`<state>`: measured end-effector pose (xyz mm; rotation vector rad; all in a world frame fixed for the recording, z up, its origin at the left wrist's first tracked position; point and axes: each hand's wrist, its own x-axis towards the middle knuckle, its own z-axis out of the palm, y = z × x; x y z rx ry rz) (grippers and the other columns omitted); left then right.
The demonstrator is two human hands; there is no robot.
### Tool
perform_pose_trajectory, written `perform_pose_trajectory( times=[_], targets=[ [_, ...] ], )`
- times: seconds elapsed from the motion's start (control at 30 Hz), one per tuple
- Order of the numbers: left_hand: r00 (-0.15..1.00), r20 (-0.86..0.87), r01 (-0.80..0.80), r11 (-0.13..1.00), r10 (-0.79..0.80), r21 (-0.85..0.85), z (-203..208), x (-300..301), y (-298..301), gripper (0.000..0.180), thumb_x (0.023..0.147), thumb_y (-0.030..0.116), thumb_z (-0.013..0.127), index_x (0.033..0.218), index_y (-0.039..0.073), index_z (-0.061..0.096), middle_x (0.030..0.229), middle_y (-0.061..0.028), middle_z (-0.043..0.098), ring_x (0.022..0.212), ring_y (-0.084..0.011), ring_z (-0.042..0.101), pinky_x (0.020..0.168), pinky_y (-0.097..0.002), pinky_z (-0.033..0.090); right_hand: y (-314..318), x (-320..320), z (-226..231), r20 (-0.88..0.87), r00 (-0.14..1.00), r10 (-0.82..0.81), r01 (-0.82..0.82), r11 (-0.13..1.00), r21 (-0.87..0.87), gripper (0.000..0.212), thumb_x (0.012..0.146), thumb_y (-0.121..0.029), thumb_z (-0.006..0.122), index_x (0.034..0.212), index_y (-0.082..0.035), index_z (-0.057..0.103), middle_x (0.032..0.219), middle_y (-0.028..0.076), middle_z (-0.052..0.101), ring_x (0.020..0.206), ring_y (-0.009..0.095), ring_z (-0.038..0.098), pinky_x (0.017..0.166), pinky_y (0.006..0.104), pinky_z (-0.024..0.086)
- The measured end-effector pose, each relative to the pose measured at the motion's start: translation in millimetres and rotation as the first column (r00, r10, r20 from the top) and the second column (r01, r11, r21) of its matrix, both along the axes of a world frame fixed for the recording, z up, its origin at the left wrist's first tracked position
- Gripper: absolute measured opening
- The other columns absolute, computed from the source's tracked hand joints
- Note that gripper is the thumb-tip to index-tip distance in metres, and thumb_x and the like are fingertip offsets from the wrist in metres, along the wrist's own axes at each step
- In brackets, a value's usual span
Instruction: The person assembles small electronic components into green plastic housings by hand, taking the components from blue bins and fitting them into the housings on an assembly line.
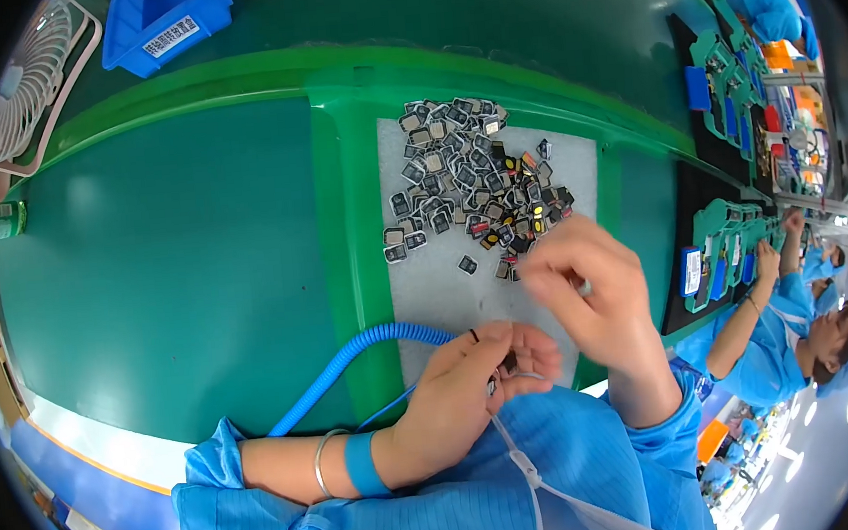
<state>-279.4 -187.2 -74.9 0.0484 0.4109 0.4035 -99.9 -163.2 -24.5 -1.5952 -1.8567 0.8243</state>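
Observation:
A pile of small dark cards with pale rims, which look like memory cards [451,158], lies on a light grey mat [428,310]. Yellow and red marks show on some at the pile's right side. My left hand [463,381] is curled palm up near my body, closed around a few small dark memory cards [509,364]. Just above and to its right is my right hand [594,276], at the pile's near edge. Its fingers are bent together and slightly blurred, and whatever they hold is hidden.
A coiled blue cord [370,337] runs from my left wrist strap [365,464] across the green table [164,256]. A blue bin [167,31] and a fan [26,82] stand far left. To the right, co-workers [788,336] sit by green fixtures [726,241].

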Motion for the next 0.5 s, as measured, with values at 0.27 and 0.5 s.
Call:
perform_pose_trajectory(
  times=[0.27,0.5],
  targets=[
    [0.994,-0.059,0.089,0.996,-0.087,0.03,5,2,4,0.048,0.109,0.03,0.03,0.11,-0.007,0.061,0.104,-0.0167,0.066,0.097,-0.0266,0.066,0.093,-0.0392,0.052,20,0,-27,0.477,0.879,0.033,-0.171,0.953,0.249,0.024,0.073,-0.013,0.078,0.096,-0.013,0.069,0.094,0.003,0.06,0.08,0.022,0.061,0.063,0.0338,0.051],
    [0.997,-0.02,0.077,0.996,-0.076,0.052,1,2,2,0.05,0.109,0.032,0.03,0.11,-0.007,0.061,0.103,-0.0165,0.065,0.097,-0.0252,0.066,0.093,-0.0385,0.052,21,2,-24,0.573,0.815,0.085,-0.267,0.933,0.241,0.022,0.072,-0.011,0.077,0.091,-0.012,0.066,0.093,0.001,0.061,0.079,0.022,0.06,0.062,0.033,0.051]
  ],
)
